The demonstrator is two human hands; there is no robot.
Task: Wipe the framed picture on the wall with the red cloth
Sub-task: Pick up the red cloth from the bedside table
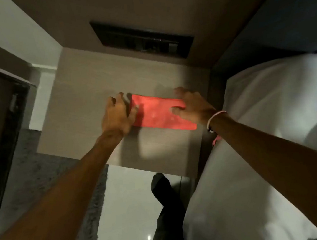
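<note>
2 hands are working the red cloth (pixel 161 113), which is lying flat on a wood-grain tabletop (pixel 86 99) beside white bedding (pixel 280 108). Left hand (pixel 117 116) is resting at its left edge, fingers spread; right hand (pixel 192 105) is pressing the right end, unclenched, probably flattening a fold. No framed picture is identifiable; a dark wall panel (pixel 142 38) is sitting above.

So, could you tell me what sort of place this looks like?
Probably a bedroom or hotel room: a white-sheeted bed beside a small wooden bedside table, with a switch panel on the wall behind it.
</note>
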